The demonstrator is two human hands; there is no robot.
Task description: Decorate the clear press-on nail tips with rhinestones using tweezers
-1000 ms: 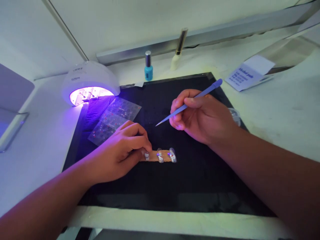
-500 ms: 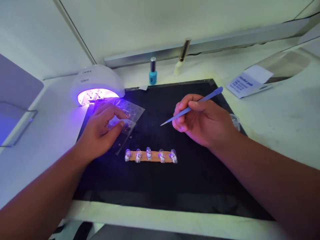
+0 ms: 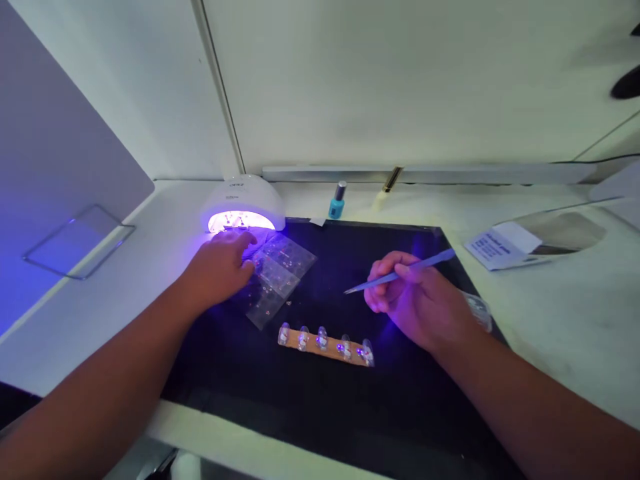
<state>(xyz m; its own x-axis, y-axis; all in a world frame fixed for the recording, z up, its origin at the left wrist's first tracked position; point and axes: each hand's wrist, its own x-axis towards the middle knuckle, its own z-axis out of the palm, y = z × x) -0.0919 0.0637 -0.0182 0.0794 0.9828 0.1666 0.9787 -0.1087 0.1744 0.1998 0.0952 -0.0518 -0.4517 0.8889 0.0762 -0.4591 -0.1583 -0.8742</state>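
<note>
My left hand (image 3: 220,268) reaches forward at the glowing mouth of a white nail lamp (image 3: 245,193), fingers stretched out and thumb apart. Its fingertips are near a ridged, purple-lit thing that the hand partly covers. Beside the thumb lies a clear plastic bag (image 3: 287,263) with small bits in it. My right hand (image 3: 415,293) is closed around a slim blue pointed tool (image 3: 383,281), its tip towards the left; whether it is tweezers or a brush I cannot tell. Several decorated press-on nails (image 3: 323,339) sit along a tan strip (image 3: 333,352) between the hands.
A black mat (image 3: 280,400) covers the middle of the white table (image 3: 550,320). Behind it stand a blue nail polish bottle (image 3: 337,203) and a pale one (image 3: 383,199). An opened alcohol pads box (image 3: 505,243) lies right, and a clear plastic item (image 3: 477,310) rests by my right wrist.
My left hand has left the clear bag and moved towards the lamp's mouth. My right hand keeps hold of the blue tool. The whole view has shifted and tilted.
</note>
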